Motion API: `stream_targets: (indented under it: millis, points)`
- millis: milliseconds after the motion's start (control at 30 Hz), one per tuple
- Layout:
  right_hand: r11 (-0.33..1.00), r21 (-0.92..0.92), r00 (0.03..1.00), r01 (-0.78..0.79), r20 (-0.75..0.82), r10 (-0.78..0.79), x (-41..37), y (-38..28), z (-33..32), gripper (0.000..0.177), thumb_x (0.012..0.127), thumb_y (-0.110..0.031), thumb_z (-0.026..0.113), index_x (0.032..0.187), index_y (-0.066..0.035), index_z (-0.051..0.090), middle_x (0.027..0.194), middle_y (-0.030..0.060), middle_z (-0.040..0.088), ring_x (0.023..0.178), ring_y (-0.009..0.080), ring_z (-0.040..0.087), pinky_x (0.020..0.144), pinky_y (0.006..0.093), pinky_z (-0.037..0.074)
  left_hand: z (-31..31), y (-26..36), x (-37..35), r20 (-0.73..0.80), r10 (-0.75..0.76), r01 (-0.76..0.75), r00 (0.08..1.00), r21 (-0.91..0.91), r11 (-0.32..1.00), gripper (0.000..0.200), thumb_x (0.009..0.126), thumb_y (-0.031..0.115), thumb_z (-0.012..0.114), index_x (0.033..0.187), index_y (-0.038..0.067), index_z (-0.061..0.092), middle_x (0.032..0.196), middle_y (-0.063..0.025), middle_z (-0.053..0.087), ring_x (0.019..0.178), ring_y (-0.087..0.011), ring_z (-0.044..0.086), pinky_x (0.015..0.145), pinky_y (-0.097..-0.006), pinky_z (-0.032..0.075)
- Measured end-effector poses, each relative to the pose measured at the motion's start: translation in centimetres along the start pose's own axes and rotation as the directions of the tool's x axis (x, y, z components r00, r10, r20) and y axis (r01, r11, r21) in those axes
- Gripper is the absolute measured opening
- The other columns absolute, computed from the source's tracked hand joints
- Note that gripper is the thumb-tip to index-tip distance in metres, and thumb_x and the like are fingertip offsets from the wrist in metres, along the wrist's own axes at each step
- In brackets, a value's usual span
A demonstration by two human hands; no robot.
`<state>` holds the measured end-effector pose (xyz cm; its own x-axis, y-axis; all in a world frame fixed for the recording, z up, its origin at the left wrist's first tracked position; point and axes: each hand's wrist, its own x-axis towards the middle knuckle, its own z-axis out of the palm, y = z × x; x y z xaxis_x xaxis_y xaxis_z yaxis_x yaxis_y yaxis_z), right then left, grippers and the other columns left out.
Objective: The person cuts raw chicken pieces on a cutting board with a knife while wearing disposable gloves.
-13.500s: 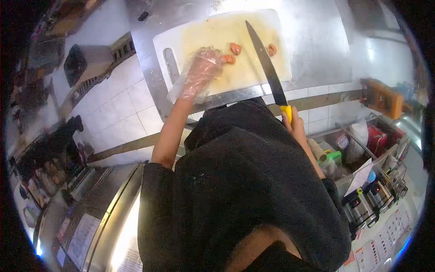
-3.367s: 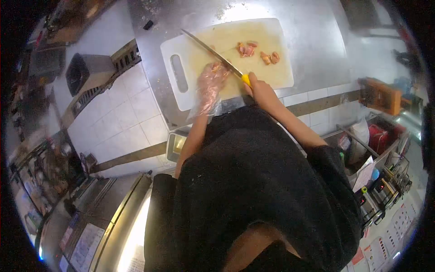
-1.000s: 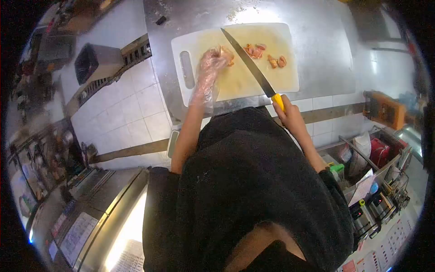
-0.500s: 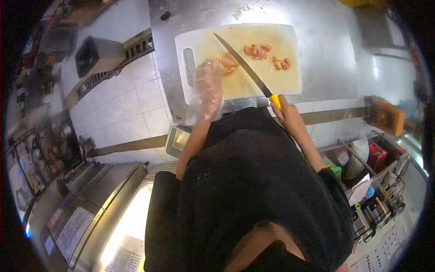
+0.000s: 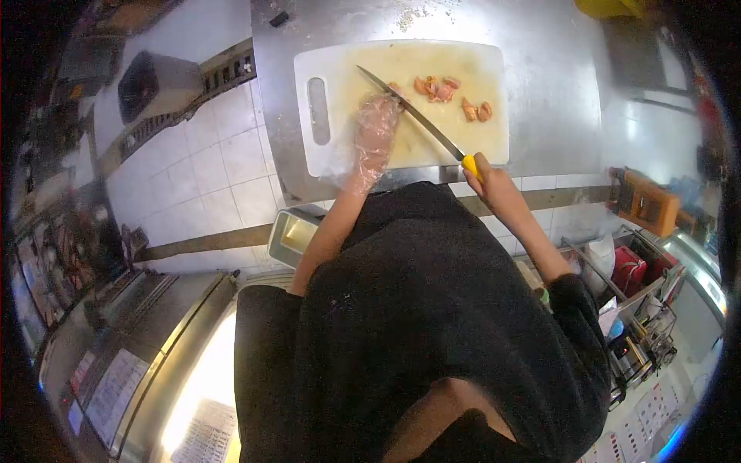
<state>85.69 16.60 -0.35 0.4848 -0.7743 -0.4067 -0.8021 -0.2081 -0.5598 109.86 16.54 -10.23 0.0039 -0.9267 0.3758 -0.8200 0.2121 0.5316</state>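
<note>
My right hand (image 5: 486,179) is closed round the yellow handle of a long knife (image 5: 424,123). The blade slants up and left across a white cutting board (image 5: 482,147). In a clear plastic glove, my left hand (image 5: 377,127) is on the board, its fingers curled over a piece of raw meat (image 5: 394,88) right beside the blade. Most of that piece is hidden under hand and knife. Right of the blade lie cut pieces of raw meat (image 5: 440,89), with smaller bits (image 5: 476,110) close by.
The board lies on a steel table (image 5: 552,108) with crumbs scattered at its far side. A small dark object (image 5: 279,19) is at the far left of the table. Below the near edge, left of my body, is a rectangular container (image 5: 293,235). An orange device (image 5: 647,202) stands at right.
My left hand has moved right and up from beside the meat onto it. The knife has shifted slightly down and left at its tip, staying in my right hand.
</note>
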Motion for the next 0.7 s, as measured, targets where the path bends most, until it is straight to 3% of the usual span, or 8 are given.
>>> stream_targets:
  millis: [100, 200, 300, 367, 433, 500, 600, 700]
  points:
    - [0.999, -0.016, 0.999, 0.039, -0.01, -0.039, 0.7, 0.2, 0.2, 0.026, 0.087, -0.025, 0.051, 0.091, -0.003, 0.037, 0.062, 0.0242, 0.055, 0.061, 0.0423, 0.056, 0.051, 0.0493, 0.042, -0.7, 0.7, 0.0, 0.065, -0.084, 0.089, 0.994, -0.088, 0.992, 0.031, 0.081, -0.001, 0.05, 0.112, 0.001, 0.051, 0.112, -0.009, 0.053, 0.106, -0.024, 0.048, 0.094, -0.0352, 0.038]
    - [0.999, -0.002, 0.999, 0.037, 0.023, -0.037, 1.8, 0.2, 0.3, 0.026, 0.087, -0.024, 0.052, 0.092, -0.003, 0.038, 0.063, 0.024, 0.056, 0.062, 0.0423, 0.056, 0.052, 0.0491, 0.043, 0.3, 0.7, -0.8, 0.023, -0.237, 0.224, 0.971, -0.424, 0.878, 0.027, 0.078, 0.0, 0.048, 0.104, 0.0, 0.057, 0.111, -0.0163, 0.052, 0.108, -0.0298, 0.047, 0.095, -0.0402, 0.034]
    - [0.999, -0.024, 0.998, 0.04, 0.039, -0.039, 3.2, 0.8, 1.0, 0.025, 0.087, -0.024, 0.051, 0.094, -0.004, 0.037, 0.066, 0.025, 0.056, 0.064, 0.0432, 0.055, 0.053, 0.0485, 0.042, -0.2, 0.7, -0.8, -0.024, -0.177, 0.162, 0.984, -0.306, 0.938, 0.03, 0.077, -0.001, 0.049, 0.106, 0.001, 0.056, 0.11, -0.0156, 0.053, 0.105, -0.0302, 0.048, 0.094, -0.0404, 0.036]
    - [0.997, -0.038, 0.998, 0.063, 0.026, -0.062, 4.4, 0.3, 1.4, 0.025, 0.086, -0.023, 0.052, 0.094, -0.003, 0.038, 0.066, 0.024, 0.056, 0.064, 0.0415, 0.056, 0.054, 0.0478, 0.043, 0.5, 0.5, -0.8, -0.008, -0.292, 0.253, 0.957, -0.475, 0.843, 0.03, 0.076, -0.002, 0.05, 0.106, 0.001, 0.057, 0.107, -0.0149, 0.056, 0.103, -0.0306, 0.05, 0.092, -0.0405, 0.037]
    - [0.992, -0.05, 0.993, 0.114, -0.004, -0.114, 6.3, -0.7, 2.0, 0.025, 0.086, -0.023, 0.052, 0.094, -0.003, 0.039, 0.066, 0.0232, 0.056, 0.064, 0.0405, 0.057, 0.054, 0.0474, 0.043, 0.4, 0.5, -0.4, -0.011, -0.282, 0.251, 0.959, -0.425, 0.87, 0.029, 0.079, -0.002, 0.05, 0.107, 0.002, 0.056, 0.108, -0.0123, 0.056, 0.104, -0.0277, 0.05, 0.092, -0.0385, 0.038]
    - [0.983, -0.053, 0.983, 0.175, -0.054, -0.178, 8.2, -1.6, 2.8, 0.025, 0.086, -0.023, 0.052, 0.094, -0.003, 0.039, 0.066, 0.0226, 0.056, 0.064, 0.0401, 0.057, 0.054, 0.0473, 0.043, -0.4, 0.6, -0.2, 0.0, -0.143, 0.141, 0.99, -0.148, 0.979, 0.028, 0.084, -0.002, 0.048, 0.11, 0.003, 0.053, 0.113, -0.0078, 0.054, 0.109, -0.0216, 0.049, 0.092, -0.0346, 0.039]
    - [0.985, -0.07, 0.986, 0.16, -0.03, -0.162, 9.4, -1.9, 3.3, 0.026, 0.086, -0.024, 0.05, 0.097, -0.003, 0.039, 0.066, 0.0219, 0.056, 0.063, 0.0406, 0.056, 0.055, 0.0478, 0.043, -0.5, 1.1, 0.5, -0.126, -0.165, 0.13, 0.978, -0.246, 0.961, 0.02, 0.076, -0.002, 0.054, 0.095, 0.001, 0.06, 0.094, -0.014, 0.06, 0.096, -0.0296, 0.054, 0.086, -0.0385, 0.042]
    - [0.991, -0.039, 0.99, 0.129, -0.056, -0.132, 6.0, 0.5, 3.4, 0.029, 0.086, -0.026, 0.052, 0.099, -0.004, 0.039, 0.067, 0.0238, 0.056, 0.067, 0.0416, 0.056, 0.056, 0.0479, 0.042, 1.0, 0.2, -0.7, -0.121, -0.328, 0.224, 0.937, -0.513, 0.829, 0.022, 0.077, -0.001, 0.053, 0.098, 0.001, 0.059, 0.098, -0.0133, 0.059, 0.096, -0.0286, 0.054, 0.086, -0.0374, 0.042]
